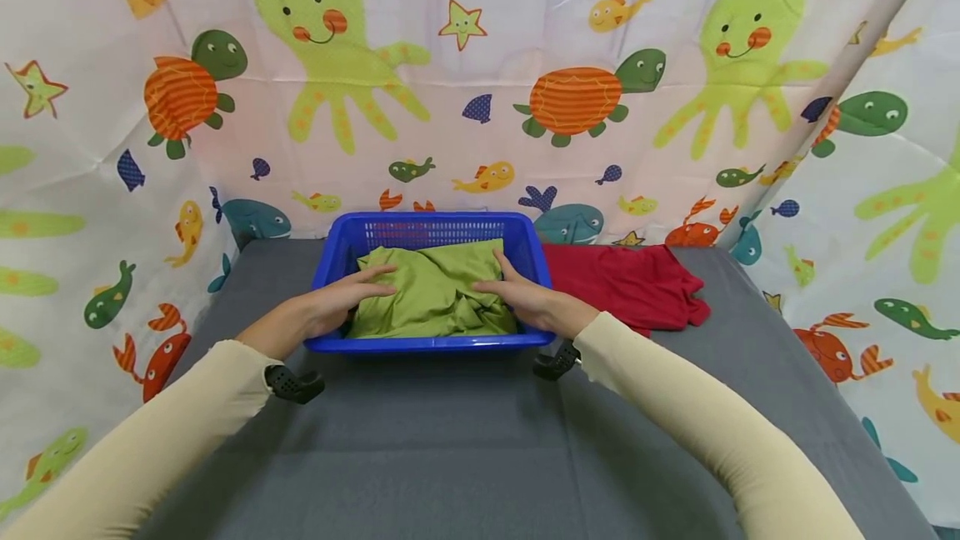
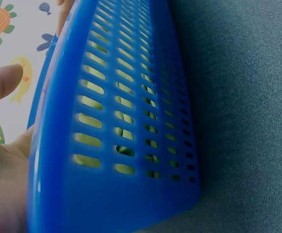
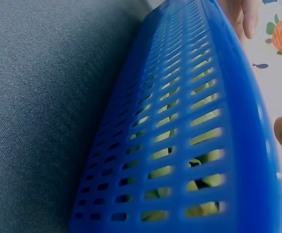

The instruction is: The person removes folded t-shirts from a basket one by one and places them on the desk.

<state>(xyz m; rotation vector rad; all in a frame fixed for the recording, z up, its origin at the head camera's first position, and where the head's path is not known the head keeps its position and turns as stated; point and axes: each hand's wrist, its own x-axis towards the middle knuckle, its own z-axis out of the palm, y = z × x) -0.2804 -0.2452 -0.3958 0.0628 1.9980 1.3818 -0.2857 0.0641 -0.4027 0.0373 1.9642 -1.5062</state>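
A blue plastic basket (image 1: 427, 345) with slotted walls stands at the middle back of the table. Inside it lies a rumpled green cloth (image 1: 423, 286), whose colour shows through the slots in both wrist views. My left hand (image 1: 330, 304) reaches over the basket's left side, its extended fingers at the cloth's left edge. Over the right side comes my right hand (image 1: 528, 298), thumb and fingers spread at the cloth's right part. Some fingertips are hidden. In the wrist views, the basket's front wall (image 2: 107, 194) covers much of each hand.
A crumpled red cloth (image 1: 626, 286) lies right of the basket, partly behind the right forearm. Grey fabric (image 1: 450, 457) covers the table. Curtains printed with sea animals (image 1: 480, 40) rise at the back and both sides. Each wrist wears a black camera mount (image 1: 295, 384).
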